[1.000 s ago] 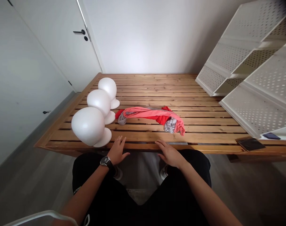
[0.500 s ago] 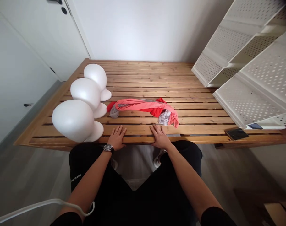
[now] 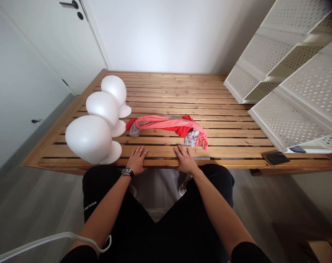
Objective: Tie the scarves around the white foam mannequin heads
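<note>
My left hand [image 3: 137,160] lies flat and open on the front slats of the wooden table [image 3: 182,91], a watch on its wrist. My right hand [image 3: 184,159] rests flat and open beside it, fingers stretched toward a bundle of red, pink and grey cloth [image 3: 168,126] just beyond its fingertips. Neither hand holds anything. Three white foam heads stand in a row at the left: the nearest [image 3: 89,139], the middle [image 3: 103,109] and the far one [image 3: 114,90].
A white perforated shelf unit [image 3: 289,84] leans over the table's right side. A dark phone [image 3: 275,158] lies near the front right edge. A white door [image 3: 59,40] is at the back left. A white cable [image 3: 48,241] crosses my lap.
Both hands moved forward from the table's front edge and settled flat on the slats. Over the last half second they stayed put; the view shifted slightly.
</note>
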